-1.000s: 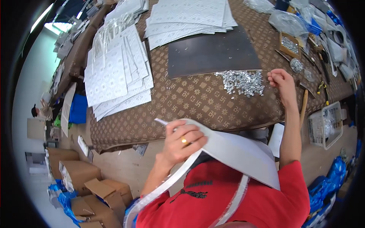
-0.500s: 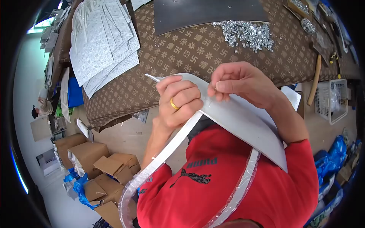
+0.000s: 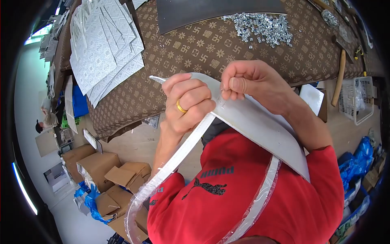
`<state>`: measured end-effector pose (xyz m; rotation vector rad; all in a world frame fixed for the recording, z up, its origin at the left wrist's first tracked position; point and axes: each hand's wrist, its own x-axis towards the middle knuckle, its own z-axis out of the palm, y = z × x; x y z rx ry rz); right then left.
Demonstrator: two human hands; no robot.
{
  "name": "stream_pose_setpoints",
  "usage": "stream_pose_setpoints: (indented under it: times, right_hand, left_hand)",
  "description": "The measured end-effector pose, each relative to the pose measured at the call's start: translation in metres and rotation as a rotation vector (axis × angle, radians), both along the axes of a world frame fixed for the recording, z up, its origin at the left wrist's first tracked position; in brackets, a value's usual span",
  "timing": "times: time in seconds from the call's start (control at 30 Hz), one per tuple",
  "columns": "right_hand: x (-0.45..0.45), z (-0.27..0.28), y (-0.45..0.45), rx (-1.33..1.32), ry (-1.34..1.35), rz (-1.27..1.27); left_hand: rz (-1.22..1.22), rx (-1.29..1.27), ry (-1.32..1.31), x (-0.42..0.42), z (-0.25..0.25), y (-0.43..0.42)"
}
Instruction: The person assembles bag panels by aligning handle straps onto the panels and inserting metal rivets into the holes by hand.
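Left hand point(image 3: 189, 101) grips a curved grey sheet point(image 3: 260, 124) partly hiding the table point(image 3: 183, 53); right hand point(image 3: 260, 84), back from the beads point(image 3: 266, 29), pinches, possibly holding one.

Pale panel point(image 3: 260, 124) in left hand point(image 3: 187, 101)

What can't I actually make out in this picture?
All in the head view:
- Whether the right hand pinches anything: its own fingers hide the tips.
- The part of the grey-white panel inside the left hand: covered by its fingers.
- The far side of the dark sheet: cut off by the top edge.
- Whether the two white strips join: cut off by the bottom edge.
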<state>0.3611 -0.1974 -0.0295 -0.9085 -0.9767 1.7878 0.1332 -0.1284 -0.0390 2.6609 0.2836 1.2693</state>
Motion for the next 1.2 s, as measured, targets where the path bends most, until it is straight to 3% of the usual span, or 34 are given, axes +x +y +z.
stream_pose_setpoints:
  times: [0.03, 0.13, 0.43, 0.57, 0.67, 0.8, 0.87, 0.93, 0.97, 1.03, 1.2]
  right_hand:
    - [-0.002, -0.003, 0.000, -0.002, 0.001, 0.001]
    - [-0.011, -0.014, 0.001, 0.329, -0.181, -0.017]
    - [-0.016, -0.014, 0.002, 0.256, -0.178, 0.048]
    - [-0.020, -0.008, 0.001, 0.066, -0.118, 0.081]
    - [-0.019, 0.000, -0.003, 0.200, -0.367, 0.011]
    - [0.024, 0.007, 0.005, 0.150, -0.372, 0.023]
    - [0.063, -0.005, 0.008, 0.270, -0.493, -0.373]
    - [0.118, -0.030, 0.008, 0.274, -0.950, -0.745]
    - [0.147, -0.038, 0.007, 0.198, -1.115, -0.814]
    - [0.173, -0.050, 0.005, 0.117, -1.282, -0.883]
    - [0.188, -0.074, 0.021, 0.341, -1.439, -0.782]
  left_hand:
    - [-0.001, -0.001, 0.001, 0.001, 0.001, 0.000]
    - [0.003, 0.000, -0.008, 0.004, 0.001, 0.001]
    - [-0.013, -0.038, 0.025, 0.002, 0.006, -0.001]
    - [-0.060, -0.080, 0.084, 0.002, 0.013, -0.001]
    - [-0.058, -0.115, 0.096, 0.008, 0.016, -0.007]
    - [-0.009, -0.114, 0.188, 0.009, 0.030, -0.013]
    - [-0.016, -0.051, 0.325, 0.007, 0.037, -0.012]
    - [-0.027, -0.032, 0.282, 0.005, 0.029, -0.009]
    - [-0.039, -0.017, 0.258, 0.004, 0.023, -0.009]
    - [-0.054, -0.002, 0.231, 0.004, 0.020, -0.010]
    - [-0.019, -0.041, 0.237, 0.010, 0.021, -0.007]
